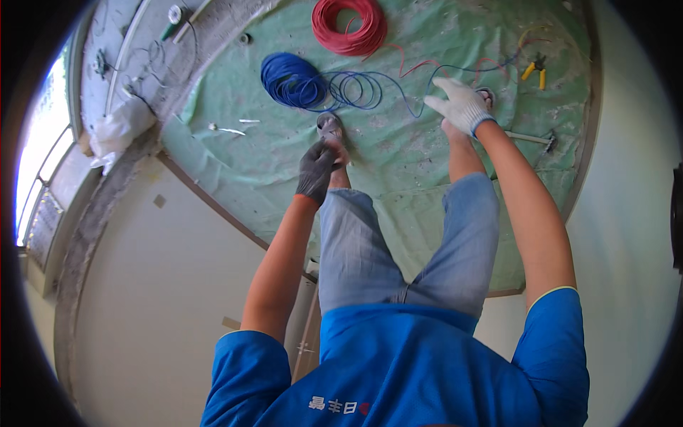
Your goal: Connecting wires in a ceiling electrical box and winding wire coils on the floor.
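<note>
The white-gloved right hand [459, 107] is spread open beside the loose run of blue wire [288, 80], which lies coiled on the green sheet [398, 167] near the red wire [373, 32]. The dark-gloved left hand [316, 168] looks curled; I cannot tell whether it grips anything.

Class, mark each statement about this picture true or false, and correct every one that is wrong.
1. Both hands are bare. False: the left hand is gloved in a dark colour, the right hand in white.
2. Yellow-handled pliers lie on the green sheet. True.
3. The blue wire coil is nearer the left hand than the red wire coil is. True.
4. The red wire coil lies between the two feet. False: it lies beyond them, at the picture's upper edge.
5. A hammer lies to the right of the right hand. True.
6. The shirt is yellow all over. False: it is mostly blue.
</note>
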The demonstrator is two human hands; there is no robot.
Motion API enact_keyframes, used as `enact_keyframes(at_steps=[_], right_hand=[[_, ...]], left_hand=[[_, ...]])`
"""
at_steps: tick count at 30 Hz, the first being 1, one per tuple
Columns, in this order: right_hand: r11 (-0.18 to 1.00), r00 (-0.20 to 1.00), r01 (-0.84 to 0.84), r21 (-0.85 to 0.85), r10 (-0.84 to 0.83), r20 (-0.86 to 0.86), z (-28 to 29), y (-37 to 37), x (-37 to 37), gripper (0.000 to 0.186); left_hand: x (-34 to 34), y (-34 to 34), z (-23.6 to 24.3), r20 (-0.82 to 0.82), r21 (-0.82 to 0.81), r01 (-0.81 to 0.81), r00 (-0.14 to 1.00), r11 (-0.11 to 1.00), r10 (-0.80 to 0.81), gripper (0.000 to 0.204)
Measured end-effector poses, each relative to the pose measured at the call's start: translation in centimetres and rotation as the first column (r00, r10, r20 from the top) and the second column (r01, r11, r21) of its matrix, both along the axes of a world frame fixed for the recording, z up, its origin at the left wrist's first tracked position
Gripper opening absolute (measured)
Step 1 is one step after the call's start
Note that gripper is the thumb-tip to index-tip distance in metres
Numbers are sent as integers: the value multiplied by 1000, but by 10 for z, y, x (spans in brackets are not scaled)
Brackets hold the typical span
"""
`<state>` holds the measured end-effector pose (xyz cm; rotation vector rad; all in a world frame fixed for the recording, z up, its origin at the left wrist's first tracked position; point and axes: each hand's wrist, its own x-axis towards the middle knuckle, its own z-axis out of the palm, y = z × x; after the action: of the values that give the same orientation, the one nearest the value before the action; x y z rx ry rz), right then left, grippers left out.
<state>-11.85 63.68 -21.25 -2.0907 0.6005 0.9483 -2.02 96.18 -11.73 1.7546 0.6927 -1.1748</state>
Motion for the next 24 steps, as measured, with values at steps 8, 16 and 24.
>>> enact_keyframes(at_steps=[8,16,24], right_hand=[[818,861,-395,-417,488,142,-175,90,165,71],[648,709,-659,-380,705,-26,-227,148,252,70],[641,638,-766,-37,754,-157,-246,137,277,61]], left_hand=[[3,30,-234,-365,-323,-657,750,681,551,32],[16,-48,-349,-504,-250,-926,375,285,778,40],[32,-85,-398,-640,-223,-957,0,-186,768,61]])
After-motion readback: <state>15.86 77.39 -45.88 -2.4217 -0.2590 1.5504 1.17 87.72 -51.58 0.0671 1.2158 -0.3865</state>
